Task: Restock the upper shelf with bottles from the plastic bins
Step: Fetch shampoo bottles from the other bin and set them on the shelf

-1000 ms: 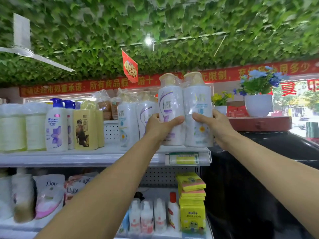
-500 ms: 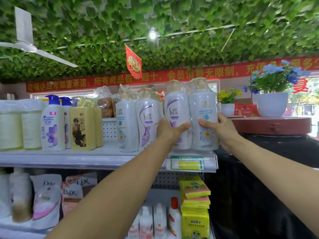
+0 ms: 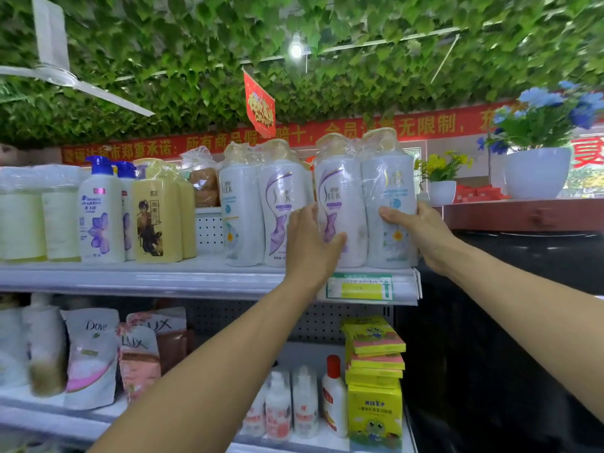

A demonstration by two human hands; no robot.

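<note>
Item: shrink-wrapped twin pack of white bottles, upright at the right end of the upper shelf, its base at the front lip above the green-and-yellow price tag. Your left hand wraps the pack's left bottle low down, thumb across the purple label, fingers behind; your right hand clasps the right bottle from its outer side, thumb on the front, so each grip is closed on the pack and the pack sits between the two. Whether the base rests fully on the shelf or is slightly lifted cannot be told from this angle. Adjacent stock: a second wrapped twin pack just beside it on the left, partly covered by your left hand; then yellow bottles, blue-pump white bottles and pale wrapped bottles toward the left end. Lower shelf: refill pouches, small white bottles, a red-capped bottle and a stack of yellow packets. To the right: a dark cabinet carrying a white pot of blue flowers. Overhead: leaf-covered ceiling, fan, red banner.
</note>
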